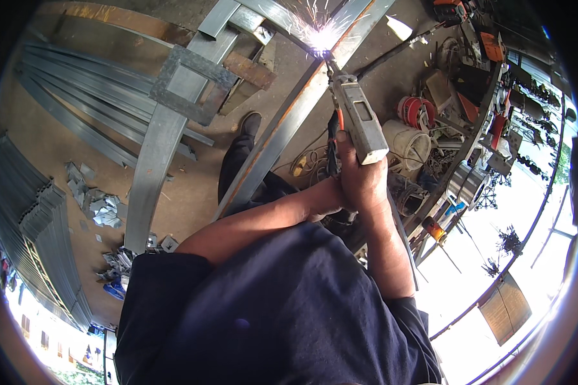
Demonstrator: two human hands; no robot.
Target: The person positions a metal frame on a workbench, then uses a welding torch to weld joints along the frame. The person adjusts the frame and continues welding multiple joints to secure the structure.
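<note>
My right hand (361,174) is closed round the rear of a grey welding torch (359,115) with a box-like body and a long slot in it. The narrow front of the torch reaches a bright arc, with sparks spraying upward. The arc burns where a long steel beam (282,122) with a rusty edge meets another steel length (276,19). My left forearm crosses in front of me, and my left hand (327,196) lies against the right wrist, its fingers hidden. An orange and black cable (338,115) runs beside the torch.
A steel channel (154,167) with a square steel frame (192,83) across it stands to the left. Beyond lie long metal profiles (96,96) and scrap pieces (106,208). A white bucket (408,144), a red bucket (416,112) and a cluttered rack stand right. My shoe (251,123) is beside the beam.
</note>
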